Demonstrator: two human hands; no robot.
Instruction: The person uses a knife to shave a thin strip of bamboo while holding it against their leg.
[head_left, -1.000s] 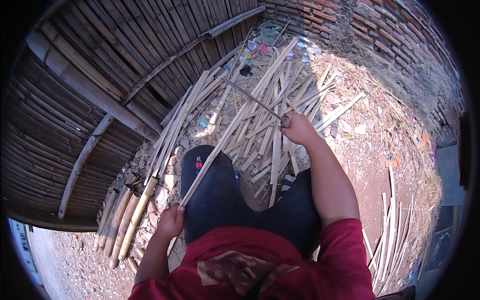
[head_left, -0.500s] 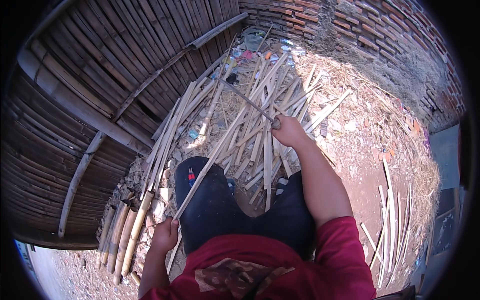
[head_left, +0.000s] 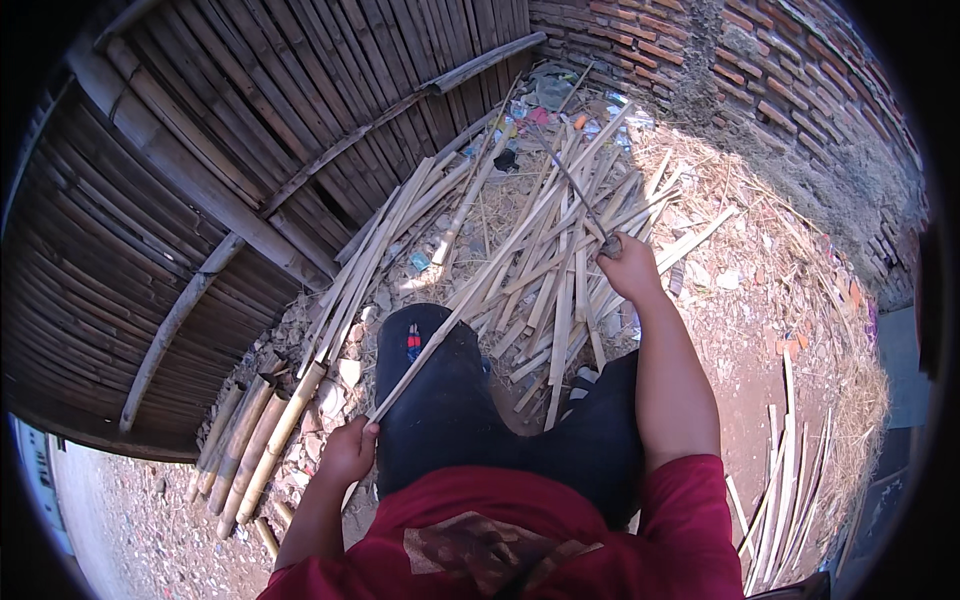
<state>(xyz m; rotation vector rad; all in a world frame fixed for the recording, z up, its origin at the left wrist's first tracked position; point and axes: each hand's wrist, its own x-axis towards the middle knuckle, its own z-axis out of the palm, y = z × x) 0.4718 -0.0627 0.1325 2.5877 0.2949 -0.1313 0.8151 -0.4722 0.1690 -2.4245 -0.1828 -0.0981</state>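
Note:
My left hand (head_left: 348, 452) is closed round the near end of a long, pale split-bamboo strip (head_left: 412, 370). This strip slants across my left thigh and stretches away over the pile. Over the right part of the pile, my right hand (head_left: 630, 268) grips the handle of a long, thin-bladed knife (head_left: 577, 190). Its narrow dark blade points away and to the left, above the strips; whether it touches any cannot be made out. Many loose bamboo strips (head_left: 540, 300) lie crisscrossed on the ground between and beyond my knees.
A dark bamboo-slat wall (head_left: 330, 110) rises on the left, a brick wall (head_left: 760, 60) at the far right. Thick bamboo poles (head_left: 268, 455) lie at the left. More thin strips (head_left: 785, 480) lie at the right. Scraps of litter (head_left: 548, 90) are scattered at the back.
The view has shifted, so the scene sits farther right in the picture. The knife blade has swung to point more directly away from me. Both hands keep their holds.

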